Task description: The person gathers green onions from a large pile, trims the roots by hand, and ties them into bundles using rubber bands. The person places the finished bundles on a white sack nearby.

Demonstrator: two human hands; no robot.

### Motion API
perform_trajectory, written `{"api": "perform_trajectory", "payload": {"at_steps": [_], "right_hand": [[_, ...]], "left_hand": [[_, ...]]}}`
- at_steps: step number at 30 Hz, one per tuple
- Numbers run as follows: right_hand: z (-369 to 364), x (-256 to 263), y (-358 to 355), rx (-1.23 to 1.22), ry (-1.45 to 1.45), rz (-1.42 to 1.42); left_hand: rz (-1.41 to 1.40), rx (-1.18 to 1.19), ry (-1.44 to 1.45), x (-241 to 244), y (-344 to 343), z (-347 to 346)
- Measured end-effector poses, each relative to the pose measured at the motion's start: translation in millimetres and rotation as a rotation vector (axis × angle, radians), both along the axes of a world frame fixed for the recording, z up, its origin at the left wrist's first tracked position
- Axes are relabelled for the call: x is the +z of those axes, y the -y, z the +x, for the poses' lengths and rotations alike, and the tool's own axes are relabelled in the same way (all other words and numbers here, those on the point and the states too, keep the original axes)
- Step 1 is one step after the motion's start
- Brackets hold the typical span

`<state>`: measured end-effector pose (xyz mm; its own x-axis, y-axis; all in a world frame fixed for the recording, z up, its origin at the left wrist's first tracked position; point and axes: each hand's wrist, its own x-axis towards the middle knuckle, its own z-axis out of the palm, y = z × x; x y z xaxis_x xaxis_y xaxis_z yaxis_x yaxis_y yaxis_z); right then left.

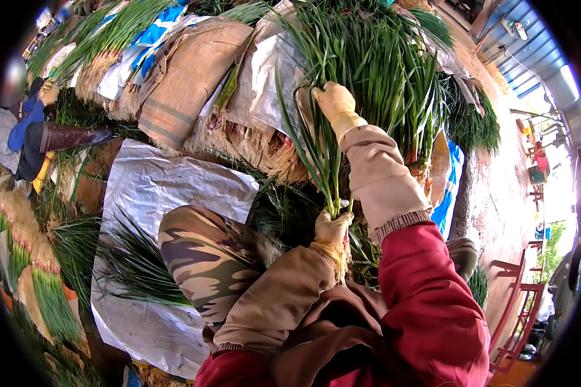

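My left hand (331,230), in a pale yellow glove, is closed around the lower stems of a small bunch of green onions (331,179), with pale roots hanging below the fist. The bunch's leaves fan upward and away from me. My right hand (338,102), gloved too, reaches to the upper leaves, beside a large pile of green onions (377,63). Its fingertips are partly hidden among leaves, so whether it grips any cannot be told. Below the left fist, my lap is partly covered by a brown cloth (319,348).
A white woven sheet (140,319) with loose green leaves (145,266) lies left of my camouflage-clad knee. Brown sacking (198,72) covers more rooted bundles ahead. A person in boots (68,138) sits at the far left. A red metal frame (513,309) stands at the right.
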<state>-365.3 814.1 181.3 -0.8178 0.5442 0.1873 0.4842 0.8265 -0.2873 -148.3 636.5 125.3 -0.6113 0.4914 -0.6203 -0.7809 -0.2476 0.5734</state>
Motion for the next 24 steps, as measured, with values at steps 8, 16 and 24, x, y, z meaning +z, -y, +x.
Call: {"api": "perform_trajectory", "payload": {"at_steps": [8, 16, 24], "right_hand": [[-11.5, -0.6, -5.7, -0.146, -0.009, -0.108], [-6.5, 5.6, -27.8, -0.105, -0.376, -0.633], [36.4, 49.1, -35.9, -0.149, -0.615, -1.106]], "left_hand": [[0.068, 0.022, -0.052, -12.8, -1.3, 2.8], [-0.020, -0.010, -0.019, -12.9, 2.9, 3.8], [0.095, -0.025, -0.050, -31.0, 3.3, 6.3]]}}
